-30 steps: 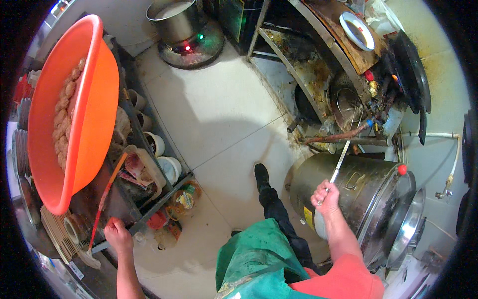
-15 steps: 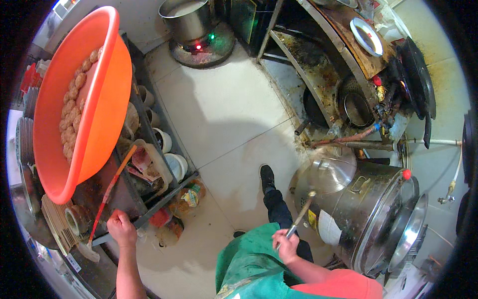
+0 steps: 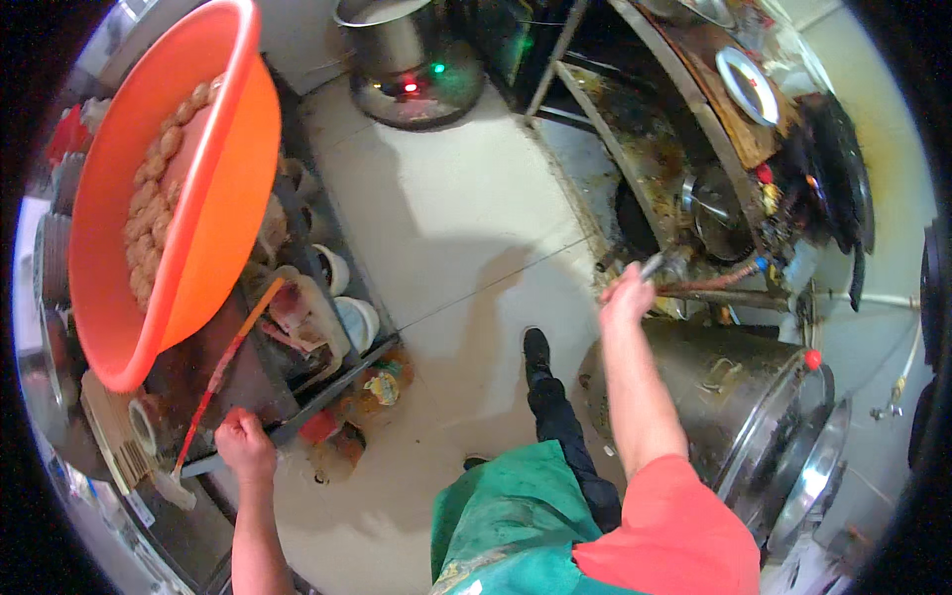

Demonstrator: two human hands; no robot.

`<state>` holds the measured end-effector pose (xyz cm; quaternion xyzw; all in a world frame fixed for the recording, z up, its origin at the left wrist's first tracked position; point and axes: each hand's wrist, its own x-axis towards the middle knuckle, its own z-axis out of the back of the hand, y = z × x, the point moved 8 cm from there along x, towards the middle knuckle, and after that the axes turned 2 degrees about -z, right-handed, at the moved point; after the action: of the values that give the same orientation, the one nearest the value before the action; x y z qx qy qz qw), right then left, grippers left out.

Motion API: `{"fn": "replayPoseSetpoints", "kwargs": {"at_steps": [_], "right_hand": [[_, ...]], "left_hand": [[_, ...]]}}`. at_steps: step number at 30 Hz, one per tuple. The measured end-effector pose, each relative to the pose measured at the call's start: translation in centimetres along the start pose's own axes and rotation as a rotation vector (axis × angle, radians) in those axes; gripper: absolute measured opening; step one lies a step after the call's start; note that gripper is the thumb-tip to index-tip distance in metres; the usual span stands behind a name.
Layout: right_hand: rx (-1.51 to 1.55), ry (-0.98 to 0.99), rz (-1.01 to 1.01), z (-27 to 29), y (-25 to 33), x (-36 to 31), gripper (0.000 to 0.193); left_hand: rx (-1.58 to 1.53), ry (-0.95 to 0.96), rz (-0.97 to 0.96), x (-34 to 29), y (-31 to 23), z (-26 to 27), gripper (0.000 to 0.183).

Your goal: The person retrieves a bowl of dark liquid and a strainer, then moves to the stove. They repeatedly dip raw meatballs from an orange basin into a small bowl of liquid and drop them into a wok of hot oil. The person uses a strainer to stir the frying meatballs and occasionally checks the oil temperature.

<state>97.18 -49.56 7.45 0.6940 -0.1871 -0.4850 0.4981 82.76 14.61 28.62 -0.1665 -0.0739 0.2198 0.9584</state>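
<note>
My left hand (image 3: 246, 444) is a closed fist beside the dark counter's near edge, with nothing showing from it. A long red-orange handled tool (image 3: 223, 369) with a pale flat end lies next to it on the counter. My right hand (image 3: 627, 294) reaches out to the right, closed round the metal handle of a skimmer (image 3: 651, 266). Its handle points at the lower shelf of the stove stand, and its head is hard to tell from the round strainer (image 3: 722, 220) there. Below my right forearm stands a large steel drum-shaped pot (image 3: 724, 397).
A big orange basin (image 3: 223, 238) with several pale brown balls stands on the left counter. A steel pot (image 3: 387, 40) sits on a round burner base at the back. On the right are a white oval plate (image 3: 749, 87), a black wok (image 3: 843, 178) and a gas hose (image 3: 719, 282).
My right hand has swung forward and to the right with the skimmer, from above the drum pot to the stove shelf. My left hand has stayed nearly in place.
</note>
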Motion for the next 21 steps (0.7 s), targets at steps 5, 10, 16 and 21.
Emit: {"fn": "replayPoseSetpoints", "kwargs": {"at_steps": [5, 10, 16, 21], "right_hand": [[0.124, -0.198, -0.081, -2.0, 0.8, 9.9, 0.024], [0.178, -0.076, -0.270, -0.5, -3.0, 12.5, 0.046], [-0.527, 0.359, -0.265, 4.1, -11.7, 0.7, 0.037], [-1.421, 1.116, 0.249, 10.0, -12.6, -16.6, 0.032]], "left_hand": [[0.043, 0.051, 0.051, -0.1, 0.6, -0.1, 0.032], [0.061, 0.021, 0.054, 0.0, 0.4, 0.0, 0.030], [0.133, 0.001, 0.052, -0.1, -0.1, 0.3, 0.028], [0.157, 0.005, 0.067, -0.1, -0.6, 0.4, 0.027]]}}
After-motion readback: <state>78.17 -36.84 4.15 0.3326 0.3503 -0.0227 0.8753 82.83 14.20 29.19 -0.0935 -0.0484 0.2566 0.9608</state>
